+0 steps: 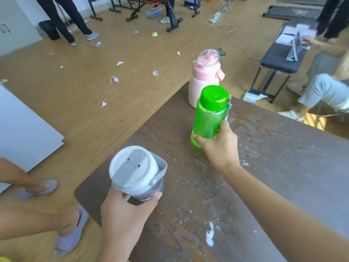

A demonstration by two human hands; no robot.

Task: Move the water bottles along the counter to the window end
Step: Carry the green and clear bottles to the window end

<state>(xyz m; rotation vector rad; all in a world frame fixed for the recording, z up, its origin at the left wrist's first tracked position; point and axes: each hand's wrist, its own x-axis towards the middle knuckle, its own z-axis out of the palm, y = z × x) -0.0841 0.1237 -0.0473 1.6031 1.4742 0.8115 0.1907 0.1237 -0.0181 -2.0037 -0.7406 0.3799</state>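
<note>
Three bottles are on the dark wood counter (264,167). My right hand (220,146) grips the lower half of a green translucent bottle (209,114) with a green cap, tilted slightly near the counter's middle. My left hand (124,212) holds the base of a clear bottle with a white lid and grey handle (136,173) near the counter's left corner. A pink bottle (204,80) with a clear flip lid stands upright and untouched at the far corner, just behind the green one.
White smears and crumbs mark the counter surface. Beyond the counter's left edge is a wooden floor littered with paper scraps. A person's legs in grey slippers (69,235) stand at the lower left. A seated person (324,87) and a black bench (279,61) are at the right.
</note>
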